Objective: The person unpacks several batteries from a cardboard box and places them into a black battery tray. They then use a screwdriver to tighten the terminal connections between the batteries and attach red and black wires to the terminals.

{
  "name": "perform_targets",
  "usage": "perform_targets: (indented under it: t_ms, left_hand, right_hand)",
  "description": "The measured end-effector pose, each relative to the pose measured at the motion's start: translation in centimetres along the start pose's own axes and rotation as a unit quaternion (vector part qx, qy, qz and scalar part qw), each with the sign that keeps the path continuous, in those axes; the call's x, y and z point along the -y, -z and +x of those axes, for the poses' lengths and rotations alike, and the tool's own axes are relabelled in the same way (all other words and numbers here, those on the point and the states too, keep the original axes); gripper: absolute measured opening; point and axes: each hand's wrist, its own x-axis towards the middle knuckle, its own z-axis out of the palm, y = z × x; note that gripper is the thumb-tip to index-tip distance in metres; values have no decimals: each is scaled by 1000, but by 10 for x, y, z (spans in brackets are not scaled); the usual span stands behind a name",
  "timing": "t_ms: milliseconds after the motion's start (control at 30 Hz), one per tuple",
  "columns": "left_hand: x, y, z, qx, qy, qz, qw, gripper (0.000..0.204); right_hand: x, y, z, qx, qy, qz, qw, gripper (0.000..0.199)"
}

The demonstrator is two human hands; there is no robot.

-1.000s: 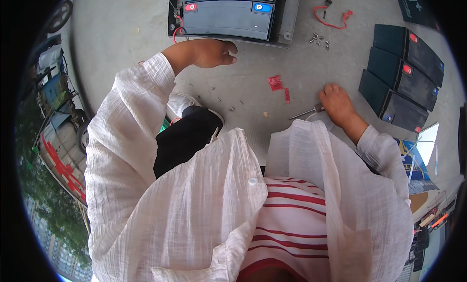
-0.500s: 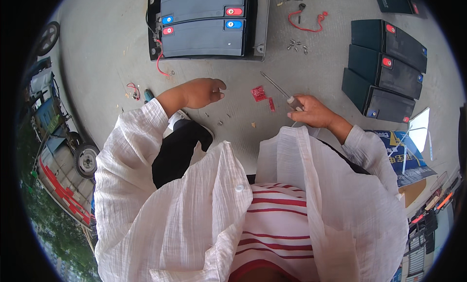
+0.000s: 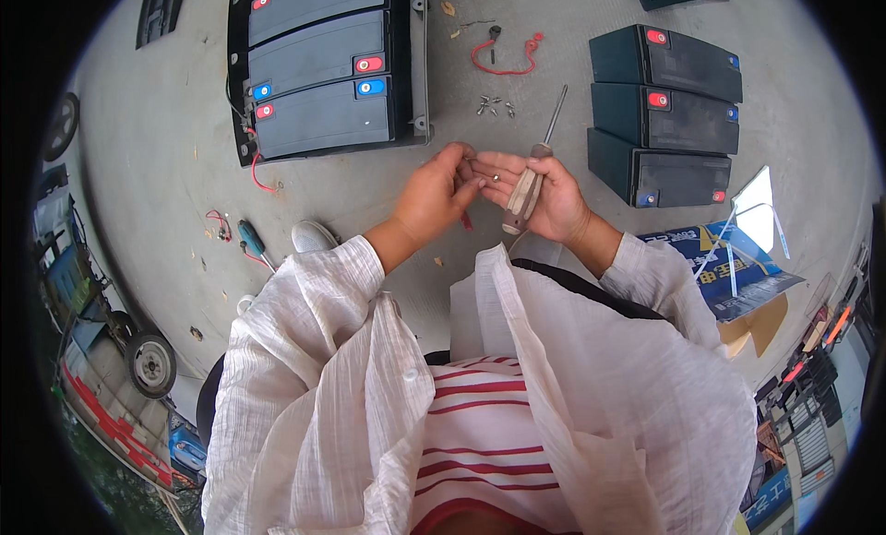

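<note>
Our left hand (image 3: 429, 201) has its fingers bent in toward the thumb, the tips at the outstretched fingers of the right hand; whether they grip anything we cannot tell. Our right hand (image 3: 561, 208) is palm up, its fingers nearly straight and close together, and its thumb pins the screwdriver (image 3: 523, 198) across the palm, shaft pointing away from us. On those straight fingers, just beside the handle, we see one small metal piece (image 3: 496, 178), too small to name surely.

We count three batteries (image 3: 318, 120) in the tray (image 3: 420, 55), with part of another cut off by the upper rim of the view. To our right stand three loose batteries (image 3: 688, 115) side by side, and part of a fourth shows farther off. On the floor (image 3: 369, 180) we have one red lead (image 3: 503, 71), a small cluster of screws (image 3: 495, 101) too fine to count, and one teal screwdriver (image 3: 247, 235) by our left shoe (image 3: 314, 236).

The tray's near right corner is just beyond our left hand. A broad strip of floor runs between the tray's right edge and the loose batteries, with the lead and screws lying in it. The box (image 3: 729, 258) lies nearer us than the loose batteries, well apart from our right hand
</note>
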Motion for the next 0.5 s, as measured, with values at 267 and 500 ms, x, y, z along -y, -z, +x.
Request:
perform_targets:
  t_ms: [267,500]
  left_hand:
    - [-10,-25,16,-47,-89,102,990,15]
    - [-42,-15,19,3,-137,187,973,14]
  right_hand:
    - [2,-3,-7,2,54,-25,998,77]
    - [11,-6,-20,24,56,-53,997,77]
